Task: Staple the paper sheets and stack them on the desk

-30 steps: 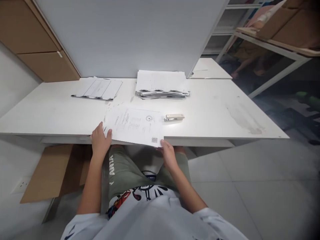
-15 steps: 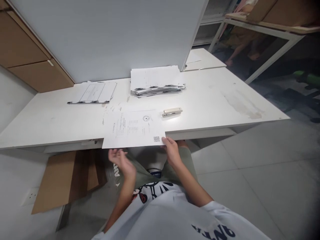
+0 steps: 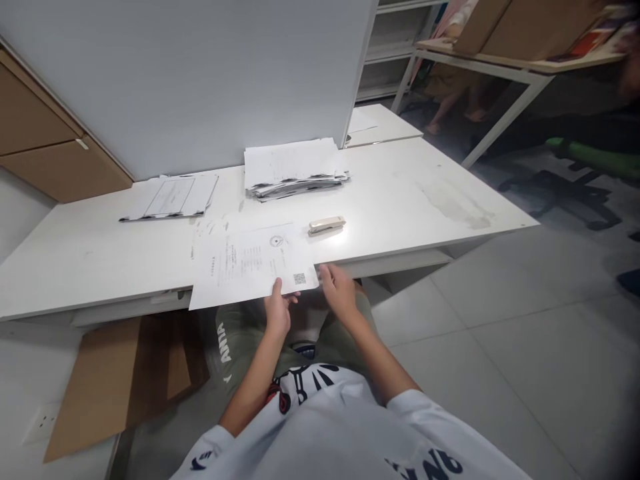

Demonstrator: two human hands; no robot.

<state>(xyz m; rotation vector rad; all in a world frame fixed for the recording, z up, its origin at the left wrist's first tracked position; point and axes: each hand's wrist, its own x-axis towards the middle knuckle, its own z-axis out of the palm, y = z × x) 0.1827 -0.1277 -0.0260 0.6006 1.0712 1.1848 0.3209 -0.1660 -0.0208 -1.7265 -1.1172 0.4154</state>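
A printed sheet of paper (image 3: 245,263), with a round stamp and a QR code, lies partly on the white desk and juts over its front edge. My left hand (image 3: 279,310) is closed on the sheet's near edge, thumb on top and fingers beneath. Close against the sheet's right edge, my right hand (image 3: 339,290) has its fingers curled together; I cannot tell whether they pinch the paper. A cream stapler (image 3: 327,225) rests on the desk just beyond the sheet's right side.
A thick stack of papers (image 3: 295,167) stands against the grey partition (image 3: 200,80). Left of it lies a thinner pile (image 3: 173,197). Cardboard boxes (image 3: 65,147) stand at the left, and more cardboard (image 3: 100,380) is below the desk (image 3: 390,200). A person's legs (image 3: 445,107) show under another table.
My left hand has moved right and taken hold of the sheet's near edge. My right hand's thumb has come off the QR-code corner to the sheet's right edge. The view has shifted.
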